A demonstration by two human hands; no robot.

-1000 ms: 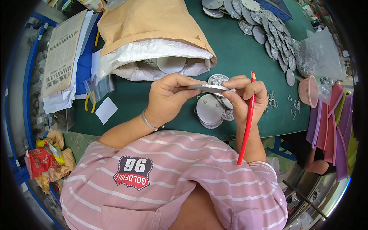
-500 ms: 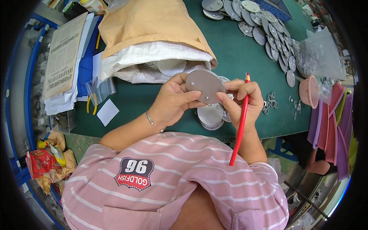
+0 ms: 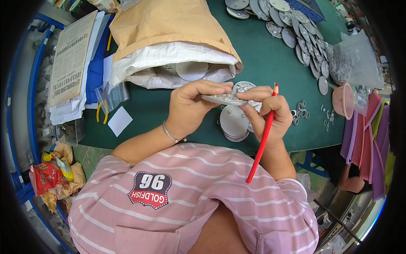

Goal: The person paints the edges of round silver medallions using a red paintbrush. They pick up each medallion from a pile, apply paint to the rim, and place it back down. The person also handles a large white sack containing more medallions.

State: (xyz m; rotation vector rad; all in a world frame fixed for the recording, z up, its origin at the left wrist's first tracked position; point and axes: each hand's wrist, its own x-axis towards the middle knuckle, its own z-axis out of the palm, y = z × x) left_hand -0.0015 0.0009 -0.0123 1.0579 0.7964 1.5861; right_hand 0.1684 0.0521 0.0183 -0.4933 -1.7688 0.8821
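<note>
Our left hand grips one edge of a round, silver-grey, embossed metal disc while our right thumb and fingers pinch the other, so we hold it tilted above the dark green tabletop. A long red pencil slants through our right hand, and more silver-grey round discs lie piled between our hands.
</note>
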